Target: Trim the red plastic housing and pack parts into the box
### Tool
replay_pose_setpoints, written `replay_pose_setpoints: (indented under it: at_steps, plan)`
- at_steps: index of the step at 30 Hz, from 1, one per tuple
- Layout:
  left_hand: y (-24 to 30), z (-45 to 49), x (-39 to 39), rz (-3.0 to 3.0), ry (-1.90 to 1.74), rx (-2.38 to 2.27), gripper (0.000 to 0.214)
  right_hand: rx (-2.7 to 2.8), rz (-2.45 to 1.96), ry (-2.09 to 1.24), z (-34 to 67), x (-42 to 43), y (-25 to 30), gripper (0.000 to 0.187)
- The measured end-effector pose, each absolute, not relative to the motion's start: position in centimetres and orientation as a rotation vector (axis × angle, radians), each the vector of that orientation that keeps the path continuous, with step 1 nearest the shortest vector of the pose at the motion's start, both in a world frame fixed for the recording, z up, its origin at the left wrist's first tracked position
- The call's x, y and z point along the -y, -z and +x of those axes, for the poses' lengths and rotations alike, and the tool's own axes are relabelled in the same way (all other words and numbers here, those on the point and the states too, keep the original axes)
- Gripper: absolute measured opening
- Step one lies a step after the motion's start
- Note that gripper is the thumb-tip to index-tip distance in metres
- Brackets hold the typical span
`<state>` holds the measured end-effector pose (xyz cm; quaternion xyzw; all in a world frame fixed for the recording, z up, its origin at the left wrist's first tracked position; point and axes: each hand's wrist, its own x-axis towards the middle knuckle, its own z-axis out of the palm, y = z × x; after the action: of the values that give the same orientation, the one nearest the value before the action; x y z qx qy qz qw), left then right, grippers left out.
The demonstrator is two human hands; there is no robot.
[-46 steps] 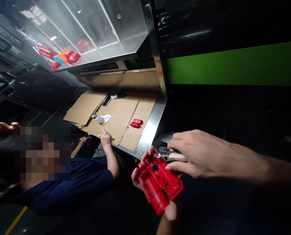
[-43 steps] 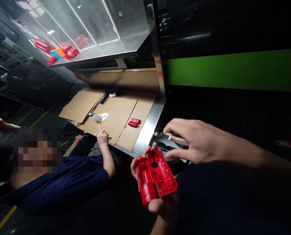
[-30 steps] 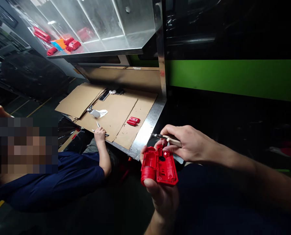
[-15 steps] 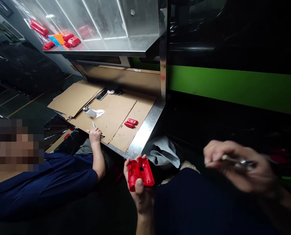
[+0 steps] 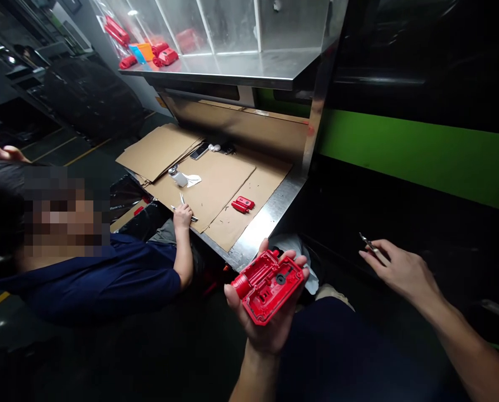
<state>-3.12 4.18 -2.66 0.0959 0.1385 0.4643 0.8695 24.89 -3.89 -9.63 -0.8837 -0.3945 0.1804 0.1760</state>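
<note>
At far left, a co-worker in a dark blue shirt [image 5: 107,279], seated low beside the bench, one hand [image 5: 183,214] resting on the bench's near edge next to thin metal tools [image 5: 182,204]. In the upper left corner, red plastic parts [image 5: 142,47] lined up on a steel shelf [image 5: 241,67]. Below the shelf, a steel workbench [image 5: 266,220] covered with cardboard sheets [image 5: 215,184]; on the cardboard, a white bottle with a rag [image 5: 182,178], a phone [image 5: 199,152] further back, and one small red part [image 5: 243,204] near the right edge of the sheets.

Lower centre: left hand [image 5: 261,318] palm up, fingers curled round a red plastic housing [image 5: 270,285], open side facing up, thumb on its near left edge and fingertips over the far edge. Housing held just below the bench corner, in front of a pale cloth [image 5: 299,251].

Right of centre: right hand [image 5: 400,271] stretched out well apart from the housing, fingers mostly extended, thumb and forefinger pinching a slim metal tool [image 5: 369,244] with its tip pointing up-left. Behind it, a green band [image 5: 421,151] across dark machinery.
</note>
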Motion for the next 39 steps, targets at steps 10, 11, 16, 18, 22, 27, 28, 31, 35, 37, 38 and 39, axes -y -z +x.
replay_pose_setpoints:
  at_steps: [10, 11, 16, 18, 22, 27, 28, 31, 35, 37, 38, 39]
  plan:
    - [2.1, -1.8, -5.5, 0.246, -0.893, -0.149, 0.108, 1.129, -2.568, -0.62, 26.2, 2.0, 8.9, 0.054]
    - [2.1, -1.6, -5.6, 0.248, -0.889, -0.15, 0.109, 1.147, -2.559, -0.643, 26.5, 1.8, 8.9, 0.055]
    - [1.7, 0.8, -6.6, 0.305, -0.91, -0.231, 0.112, 1.255, -2.501, -0.749, 28.7, 0.9, 9.8, 0.054]
    - [1.3, 2.1, -7.0, 0.326, -0.929, -0.263, 0.113, 1.311, -2.477, -0.772, 30.0, 0.4, 10.2, 0.054]
    - [0.5, 5.1, -7.6, 0.377, -0.941, -0.246, 0.111, 1.418, -2.406, -0.806, 32.8, -1.0, 10.3, 0.053]
    - [0.3, 8.6, -8.1, 0.421, -0.965, -0.222, 0.106, 1.537, -2.33, -0.82, 36.0, -2.6, 10.3, 0.052]
    - [0.3, 9.2, -8.1, 0.421, -0.973, -0.233, 0.104, 1.565, -2.315, -0.821, 36.6, -2.9, 10.3, 0.052]
    - [0.4, 10.6, -8.2, 0.421, -0.98, -0.288, 0.104, 1.647, -2.268, -0.824, 38.2, -3.6, 10.8, 0.055]
    - [0.6, 11.4, -8.2, 0.386, -0.964, -0.31, 0.107, 1.738, -2.231, -0.799, 39.4, -4.9, 11.7, 0.055]
    - [0.8, 11.2, -8.3, 0.354, -0.943, -0.292, 0.108, 1.747, -2.23, -0.794, 39.3, -5.5, 11.9, 0.055]
    - [0.9, 10.9, -8.5, 0.343, -0.931, -0.277, 0.107, 1.738, -2.235, -0.797, 39.0, -5.9, 12.0, 0.055]
    - [1.0, 10.6, -8.7, 0.341, -0.916, -0.251, 0.106, 1.719, -2.244, -0.799, 38.7, -6.2, 11.9, 0.055]
